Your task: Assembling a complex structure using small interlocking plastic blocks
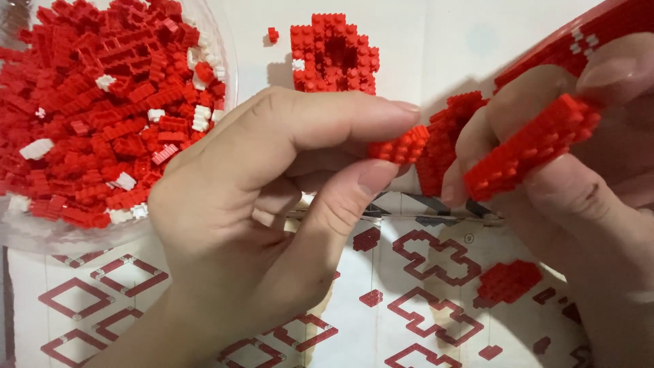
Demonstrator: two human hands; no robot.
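Observation:
My left hand [266, 204] pinches a small red brick piece [400, 147] between thumb and forefinger, pressed against the side of a larger red brick assembly [524, 146]. My right hand [579, 184] grips that assembly, which has a few white bricks near its upper end at the top right. The two hands meet above a printed sheet of red outline diagrams [436, 259].
A clear bowl [41, 235] full of red and some white small bricks sits at the upper left. A built red ring-shaped piece [334, 51] lies at top centre, a single loose red brick [272, 34] beside it. A small red cluster [509, 281] rests on the sheet.

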